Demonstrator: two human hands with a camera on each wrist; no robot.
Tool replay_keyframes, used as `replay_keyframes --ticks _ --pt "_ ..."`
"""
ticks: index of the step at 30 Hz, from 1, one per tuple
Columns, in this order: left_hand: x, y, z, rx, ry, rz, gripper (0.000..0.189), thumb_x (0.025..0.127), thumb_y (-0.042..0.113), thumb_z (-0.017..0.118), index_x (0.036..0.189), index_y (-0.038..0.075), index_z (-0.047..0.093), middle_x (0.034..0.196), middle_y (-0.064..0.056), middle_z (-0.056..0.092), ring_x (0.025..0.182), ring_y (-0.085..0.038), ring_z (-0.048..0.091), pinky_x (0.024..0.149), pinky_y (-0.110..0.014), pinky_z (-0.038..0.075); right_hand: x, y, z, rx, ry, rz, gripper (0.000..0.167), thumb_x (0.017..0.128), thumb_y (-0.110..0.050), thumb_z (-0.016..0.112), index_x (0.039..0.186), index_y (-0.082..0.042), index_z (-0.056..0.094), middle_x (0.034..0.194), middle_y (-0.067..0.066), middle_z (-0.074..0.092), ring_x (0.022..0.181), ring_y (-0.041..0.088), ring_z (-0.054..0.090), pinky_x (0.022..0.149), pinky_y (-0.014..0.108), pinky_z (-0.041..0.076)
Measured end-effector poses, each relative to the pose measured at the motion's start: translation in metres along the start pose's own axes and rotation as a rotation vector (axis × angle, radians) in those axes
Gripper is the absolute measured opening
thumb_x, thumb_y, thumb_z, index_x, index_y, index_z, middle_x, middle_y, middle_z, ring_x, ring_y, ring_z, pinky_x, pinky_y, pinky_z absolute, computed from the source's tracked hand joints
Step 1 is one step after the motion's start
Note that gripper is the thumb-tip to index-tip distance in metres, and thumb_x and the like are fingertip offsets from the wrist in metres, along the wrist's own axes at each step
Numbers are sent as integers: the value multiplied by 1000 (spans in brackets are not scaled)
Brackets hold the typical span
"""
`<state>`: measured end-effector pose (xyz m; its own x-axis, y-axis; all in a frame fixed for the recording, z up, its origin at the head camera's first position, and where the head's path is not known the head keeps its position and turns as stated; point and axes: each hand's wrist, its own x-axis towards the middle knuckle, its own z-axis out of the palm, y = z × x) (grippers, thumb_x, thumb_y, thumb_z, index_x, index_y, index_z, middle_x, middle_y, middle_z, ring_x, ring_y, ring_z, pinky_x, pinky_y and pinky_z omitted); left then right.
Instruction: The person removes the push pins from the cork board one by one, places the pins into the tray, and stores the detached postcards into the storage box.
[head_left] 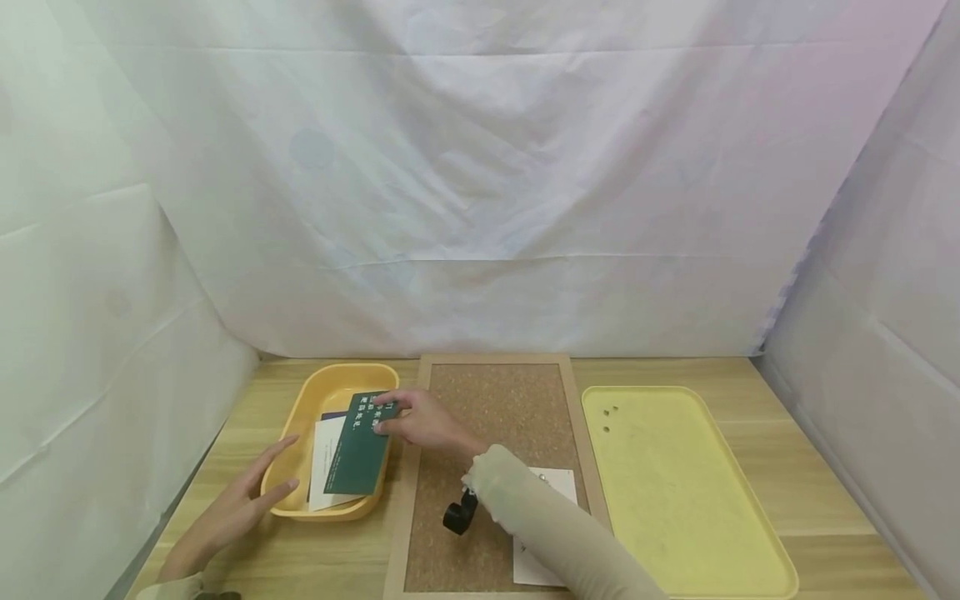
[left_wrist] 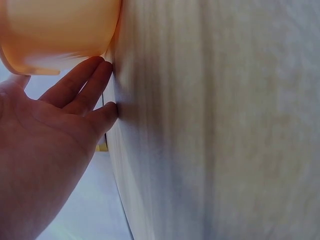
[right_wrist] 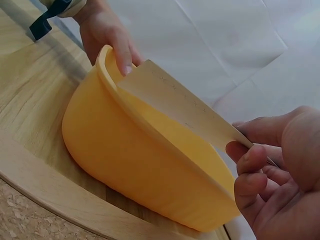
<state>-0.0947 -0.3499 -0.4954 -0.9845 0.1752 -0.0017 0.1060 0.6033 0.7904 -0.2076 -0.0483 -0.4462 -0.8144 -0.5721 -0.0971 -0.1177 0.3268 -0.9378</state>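
Observation:
My right hand (head_left: 426, 421) pinches a dark green card (head_left: 356, 462) with white printed characters by its right edge, over the yellow-orange bin (head_left: 341, 375). From the right wrist view, the pale underside of the card (right_wrist: 175, 102) slants across the bin's rim. Under it, a white card (head_left: 318, 467) and a sliver of dark blue card (head_left: 332, 415) show inside the bin. At the bin's left side is my left hand (head_left: 243, 500), with loosely straight fingers at the rim; the left wrist view has its fingers (left_wrist: 82, 90) beside the outer wall.
A wood-framed cork board (head_left: 491, 400) lies right of the bin, bearing a white paper (head_left: 558, 483) partly covered by my right sleeve. Farther right is a yellow tray (head_left: 690, 500) with several small round pieces (head_left: 607, 429). White sheeting (head_left: 480, 167) hangs around the wooden table.

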Motion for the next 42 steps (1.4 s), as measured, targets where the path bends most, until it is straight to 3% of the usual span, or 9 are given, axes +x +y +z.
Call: replay_keyframes --ticks 8,14,23,30,42 --pt "1 -1 0 -18 -6 0 66 100 23 60 157 21 27 162 -21 20 143 -54 11 100 -82 16 7 0 8 -24 33 26 38 89 -20 75 126 -21 67 97 -5 65 62 13 57 51 25 47" --pt "-1 -1 0 -16 -8 13 66 100 23 59 157 21 26 162 -21 20 143 -55 11 97 -83 17 9 0 13 -36 35 49 38 90 -19 74 127 -23 67 92 -4 63 56 13 54 47 24 43" --pt "-1 -3 0 -46 -7 35 65 100 20 58 157 19 26 162 -21 19 146 -46 7 99 -83 15 13 0 22 19 32 82 39 88 -13 75 126 -22 67 90 -1 62 52 13 52 45 23 41" --pt "-2 -3 0 -36 -7 24 65 100 21 59 157 19 27 162 -22 19 143 -53 9 98 -83 16 14 0 28 28 29 92 37 89 -12 74 125 -21 67 85 0 61 51 12 50 46 23 41" --pt "-2 -3 -1 -22 -4 1 65 100 23 60 157 21 27 162 -20 21 143 -53 12 100 -81 19 16 0 34 -35 17 80 37 90 -15 74 125 -22 68 83 -1 60 51 12 52 45 23 41"
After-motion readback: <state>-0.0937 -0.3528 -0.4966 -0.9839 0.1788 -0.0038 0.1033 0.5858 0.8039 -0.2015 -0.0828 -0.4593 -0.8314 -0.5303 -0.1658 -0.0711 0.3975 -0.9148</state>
